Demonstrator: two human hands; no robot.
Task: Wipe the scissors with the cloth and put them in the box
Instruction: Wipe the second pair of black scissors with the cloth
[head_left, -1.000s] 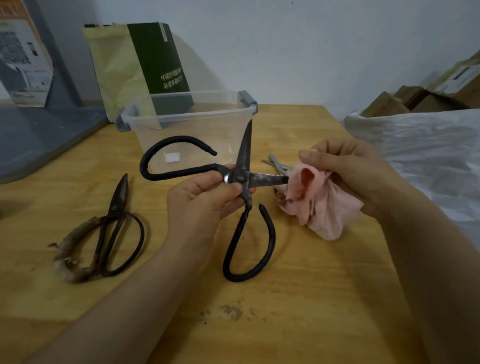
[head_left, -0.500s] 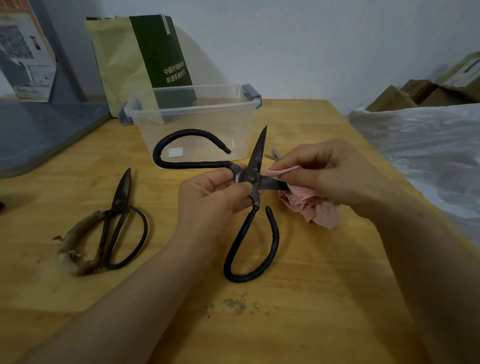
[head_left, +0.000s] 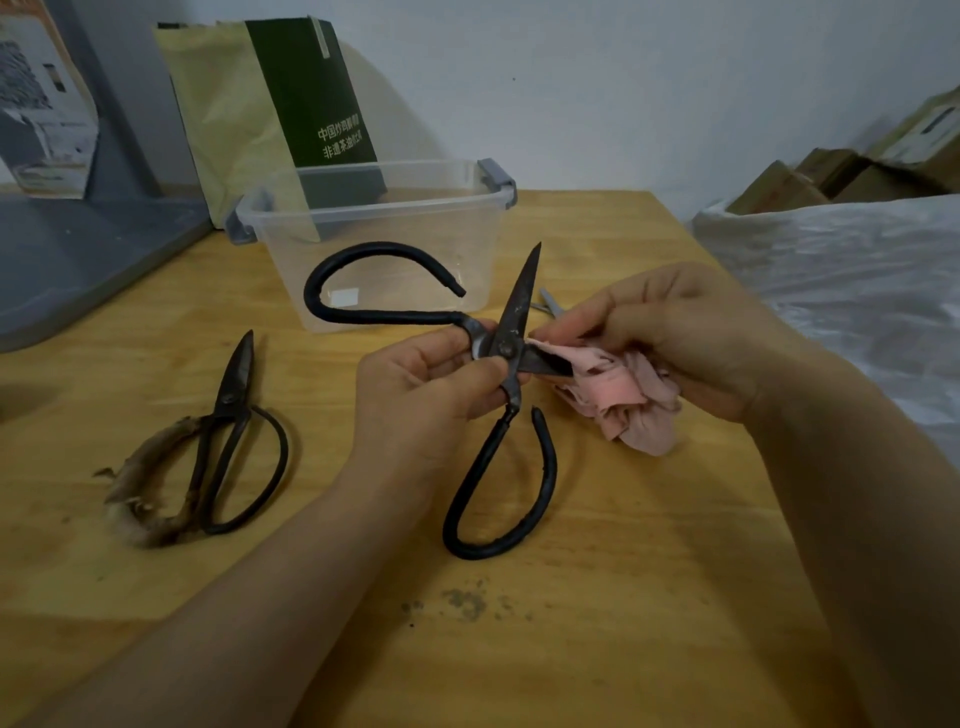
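From the head view: my right fingers (head_left: 576, 325) have carried the cloth (head_left: 623, 395) in and now pinch it round one blade of the open scissors (head_left: 522, 296), which my left fingers (head_left: 467, 369) grip at the pivot, so I judge that wiping has begun. The box (head_left: 374, 249) waits just beyond, and the way to it looks open. Another pair (head_left: 228, 431) lies on the table (head_left: 623, 597), left of my left fingers.

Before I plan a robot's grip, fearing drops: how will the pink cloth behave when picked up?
Probably floppy: the pink cloth hangs in crumpled folds below the right hand. Likely light, since a pinch alone holds it. It seems to mould round the scissors blade, so it should not spring back.
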